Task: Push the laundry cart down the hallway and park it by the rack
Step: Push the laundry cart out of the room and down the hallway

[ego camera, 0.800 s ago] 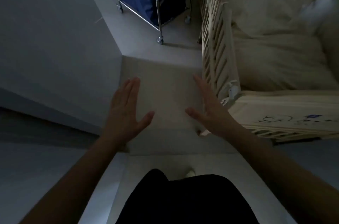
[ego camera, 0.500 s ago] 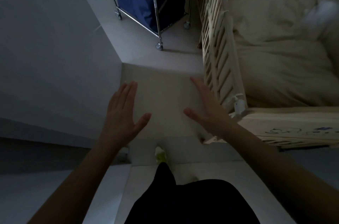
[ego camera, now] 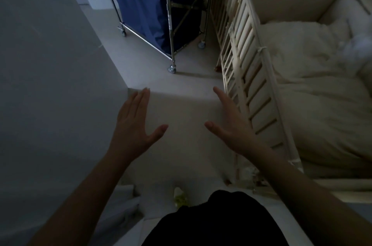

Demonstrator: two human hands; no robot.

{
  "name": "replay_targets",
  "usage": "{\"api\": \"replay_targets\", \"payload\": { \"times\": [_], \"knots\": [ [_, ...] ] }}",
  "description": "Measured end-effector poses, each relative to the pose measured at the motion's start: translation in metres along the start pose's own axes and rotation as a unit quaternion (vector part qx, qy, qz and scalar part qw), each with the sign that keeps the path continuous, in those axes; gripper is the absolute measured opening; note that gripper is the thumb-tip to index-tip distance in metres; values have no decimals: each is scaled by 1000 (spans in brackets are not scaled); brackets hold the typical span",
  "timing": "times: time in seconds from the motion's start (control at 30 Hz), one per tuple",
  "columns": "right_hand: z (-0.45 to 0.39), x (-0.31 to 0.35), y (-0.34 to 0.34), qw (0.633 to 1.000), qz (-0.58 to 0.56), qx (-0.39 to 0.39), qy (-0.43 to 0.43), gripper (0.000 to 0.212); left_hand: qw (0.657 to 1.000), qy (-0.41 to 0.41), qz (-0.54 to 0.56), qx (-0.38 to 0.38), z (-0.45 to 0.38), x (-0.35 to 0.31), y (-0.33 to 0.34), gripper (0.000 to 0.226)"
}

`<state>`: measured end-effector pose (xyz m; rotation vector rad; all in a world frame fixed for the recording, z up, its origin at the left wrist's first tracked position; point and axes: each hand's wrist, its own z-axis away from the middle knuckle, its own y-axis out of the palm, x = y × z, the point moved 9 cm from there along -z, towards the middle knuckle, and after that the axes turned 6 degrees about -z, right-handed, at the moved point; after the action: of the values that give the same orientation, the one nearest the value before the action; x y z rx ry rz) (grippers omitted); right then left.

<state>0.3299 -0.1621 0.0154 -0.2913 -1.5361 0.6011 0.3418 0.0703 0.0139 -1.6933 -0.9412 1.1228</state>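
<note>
Dim hallway floor (ego camera: 181, 104), laundry cart (ego camera: 145, 10) ahead, untouched

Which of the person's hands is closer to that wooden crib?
The right. The right hand hovers open just beside the wooden crib and its slatted side rail, while the left hand, also open, is further off across the floor, near the grey wall.

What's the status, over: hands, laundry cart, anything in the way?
Left hand and right hand open, empty, held out. Laundry cart ahead, untouched, beyond reach. Cot close on the right narrows the floor; wall on the left.
</note>
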Motion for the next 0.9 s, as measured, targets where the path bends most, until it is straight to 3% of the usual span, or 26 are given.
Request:
{"api": "replay_targets", "payload": {
  "times": [0.37,0.9],
  "knots": [
    [-127,-10,-16,1000,-7,10,0,94,1000,18,6,12,-119,31,19,93],
    [-360,-61,-105,998,-33,52,-3,95,999,-27,-22,25,-359,50,61,89]
  ]
}}
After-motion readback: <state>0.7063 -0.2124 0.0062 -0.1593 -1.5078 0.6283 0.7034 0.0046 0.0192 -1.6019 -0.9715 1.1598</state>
